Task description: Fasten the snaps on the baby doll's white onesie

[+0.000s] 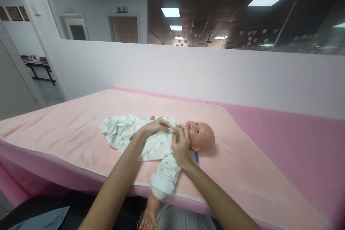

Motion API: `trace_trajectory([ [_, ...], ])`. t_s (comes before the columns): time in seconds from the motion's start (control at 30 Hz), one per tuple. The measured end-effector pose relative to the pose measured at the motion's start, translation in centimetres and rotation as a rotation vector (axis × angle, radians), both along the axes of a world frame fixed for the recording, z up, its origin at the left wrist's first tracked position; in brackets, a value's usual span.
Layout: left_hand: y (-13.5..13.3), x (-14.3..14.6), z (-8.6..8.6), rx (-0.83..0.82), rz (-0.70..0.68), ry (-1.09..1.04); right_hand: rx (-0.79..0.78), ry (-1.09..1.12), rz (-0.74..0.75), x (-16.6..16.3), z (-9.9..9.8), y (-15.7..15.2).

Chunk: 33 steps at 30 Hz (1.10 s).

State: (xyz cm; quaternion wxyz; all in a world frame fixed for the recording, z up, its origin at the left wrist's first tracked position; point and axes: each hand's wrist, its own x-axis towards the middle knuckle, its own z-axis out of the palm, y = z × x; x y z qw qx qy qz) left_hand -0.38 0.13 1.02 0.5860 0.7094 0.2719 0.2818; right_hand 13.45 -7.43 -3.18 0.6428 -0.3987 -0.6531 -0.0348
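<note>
A baby doll (202, 136) lies on its back with its head to the right, dressed in a white baby gown (153, 147) with small green and grey prints. My left hand (157, 125) rests across the doll's chest, fingertips bent in at the gown's neckline. From the other side my right hand (181, 143) curls at the same neckline, just below the doll's chin. The fingertips of both hands meet there, pinching the cloth; the exact spot is partly hidden by the fingers. One doll arm (151, 212), its sleeve cuff folded back, hangs over the near edge.
A pale pink cover (67, 125) lies over a darker pink pad (304, 140). A small blue item (197, 158) shows beside the doll's neck. Behind runs a low white wall (202, 75) with glass above it. A dark-legged table (40, 65) stands beyond the opening at left.
</note>
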Motion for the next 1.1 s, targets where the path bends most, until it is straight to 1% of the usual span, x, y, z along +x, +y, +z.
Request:
trace_trajectory([
  [0.23,0.19,0.05,-0.18,0.009,0.005,0.009,-0.006,0.002,0.035,0.01,-0.06,0.07],
  [0.47,-0.32,0.24,0.33,0.057,0.011,-0.001,-0.037,0.018,0.053,0.15,0.1,0.06],
  [0.67,-0.24,0.33,0.26,0.044,-0.007,-0.033,-0.05,-0.014,0.082,0.26,0.19,-0.01],
  [1.1,-0.3,0.35,0.29,-0.008,0.028,-0.035,-0.051,-0.052,0.049,0.27,-0.11,0.35],
])
